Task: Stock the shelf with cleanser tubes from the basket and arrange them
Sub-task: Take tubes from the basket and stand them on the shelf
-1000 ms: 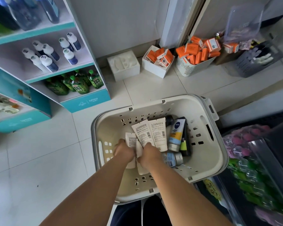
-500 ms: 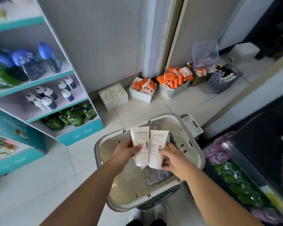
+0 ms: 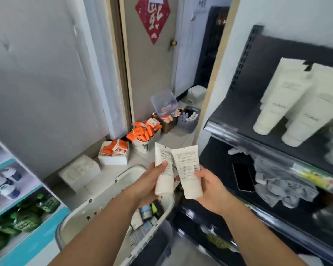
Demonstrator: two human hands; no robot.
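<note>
The left hand (image 3: 150, 181) is holding one cleanser tube (image 3: 163, 177) and the right hand (image 3: 212, 191) a second tube (image 3: 189, 169), each grip curled mid-body. Both tubes are likely handling light, soft and slightly slippery.

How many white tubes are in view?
4: a tube in the left hand, another in the right hand, two tubes cap-down on the dark shelf; more may hide behind them or in the basket.

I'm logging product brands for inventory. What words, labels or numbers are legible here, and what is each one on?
Nothing reads clearly.
Left tube, in left hand: fine print, too small.
Right tube, in right hand: fine print and barcode, too small.
Shelf tubes: script logo, blurred.
Red door sign: one large character, smeared.
Yellow shelf tag: blurred.
</note>
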